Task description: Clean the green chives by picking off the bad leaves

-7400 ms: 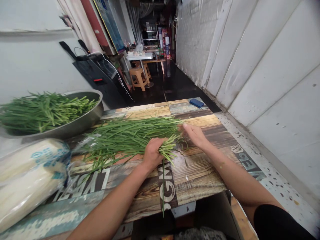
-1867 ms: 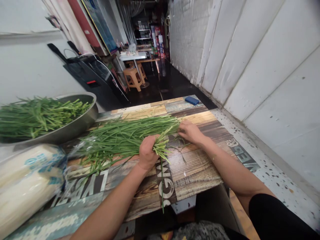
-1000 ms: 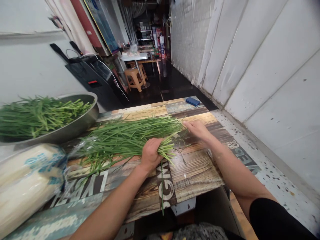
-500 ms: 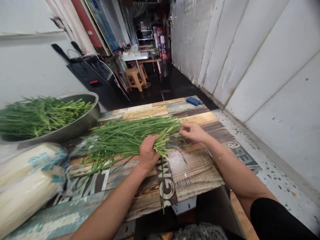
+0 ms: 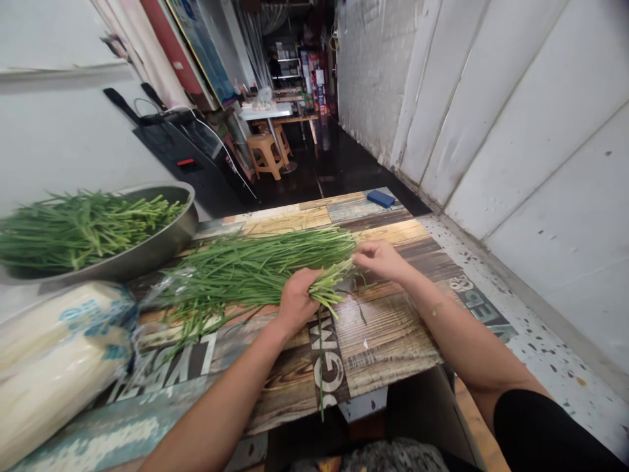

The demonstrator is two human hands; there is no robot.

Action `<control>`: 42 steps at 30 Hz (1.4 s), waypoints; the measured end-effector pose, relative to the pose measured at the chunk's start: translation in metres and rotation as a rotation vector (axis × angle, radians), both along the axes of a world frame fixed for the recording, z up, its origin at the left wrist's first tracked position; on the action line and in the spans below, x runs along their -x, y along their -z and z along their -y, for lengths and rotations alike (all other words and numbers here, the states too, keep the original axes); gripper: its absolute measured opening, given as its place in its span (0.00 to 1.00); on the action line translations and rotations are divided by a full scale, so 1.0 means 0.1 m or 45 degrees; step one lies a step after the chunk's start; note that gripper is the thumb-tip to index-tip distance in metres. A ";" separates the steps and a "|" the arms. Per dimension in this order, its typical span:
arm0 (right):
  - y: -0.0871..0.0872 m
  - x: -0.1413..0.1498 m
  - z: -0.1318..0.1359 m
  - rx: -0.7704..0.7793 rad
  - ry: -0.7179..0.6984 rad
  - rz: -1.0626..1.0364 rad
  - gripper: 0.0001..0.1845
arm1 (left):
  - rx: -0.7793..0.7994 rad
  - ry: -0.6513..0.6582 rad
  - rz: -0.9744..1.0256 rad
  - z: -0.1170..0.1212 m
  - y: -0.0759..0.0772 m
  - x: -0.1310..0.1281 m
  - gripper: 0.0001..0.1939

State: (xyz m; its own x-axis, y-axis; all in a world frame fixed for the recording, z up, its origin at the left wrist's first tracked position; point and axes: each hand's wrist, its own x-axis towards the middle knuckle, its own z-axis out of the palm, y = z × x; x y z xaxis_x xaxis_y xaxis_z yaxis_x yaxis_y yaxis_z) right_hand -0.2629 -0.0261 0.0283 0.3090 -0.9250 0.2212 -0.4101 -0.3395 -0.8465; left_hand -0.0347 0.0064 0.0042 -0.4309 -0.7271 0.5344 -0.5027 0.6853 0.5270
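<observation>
A bunch of garlic chives (image 5: 328, 286) is gripped in my left hand (image 5: 297, 300), with the pale stem ends sticking out past the thumb side. Beyond it lies a larger heap of the same chives (image 5: 246, 259), leaves to the left and stems to the right. My right hand (image 5: 381, 259) is closed in a pinch at the stem ends; what its fingertips hold is too small to make out. Loose stalks and trimmings (image 5: 361, 308) lie on the table between and below the hands.
A metal basin (image 5: 171, 239) heaped with chives stands at the left. In front of it lies a clear bag of long white food (image 5: 59, 367). A blue box (image 5: 381, 198) sits at the table's (image 5: 393, 334) far edge. A white wall (image 5: 531, 118) runs along the right.
My left hand has shifted slightly right with its bunch, bringing the stem ends nearer my right hand. The right hand has hardly moved.
</observation>
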 end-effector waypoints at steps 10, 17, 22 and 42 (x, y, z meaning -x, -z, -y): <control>0.02 -0.14 -0.09 0.702 -0.387 -0.575 0.10 | 0.074 0.026 0.002 0.00 0.02 0.01 0.08; 0.21 -0.22 -0.01 0.746 -0.311 -0.795 0.15 | 0.097 0.063 0.036 0.02 0.03 0.01 0.07; 0.11 -0.12 0.00 0.476 -0.380 -0.466 0.17 | 0.067 0.072 0.026 0.01 -0.01 0.01 0.08; 0.01 0.02 -0.01 0.220 -0.230 -0.158 0.16 | -0.228 -0.113 -0.101 0.09 0.11 -0.05 0.07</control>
State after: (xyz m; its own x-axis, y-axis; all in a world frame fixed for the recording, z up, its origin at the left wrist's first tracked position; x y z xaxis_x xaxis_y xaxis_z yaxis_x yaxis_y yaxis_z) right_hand -0.2646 -0.0249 0.0270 0.5004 -0.8041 0.3209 -0.4266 -0.5516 -0.7168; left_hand -0.0300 -0.0024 -0.0069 -0.3227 -0.8469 0.4226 -0.5094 0.5317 0.6767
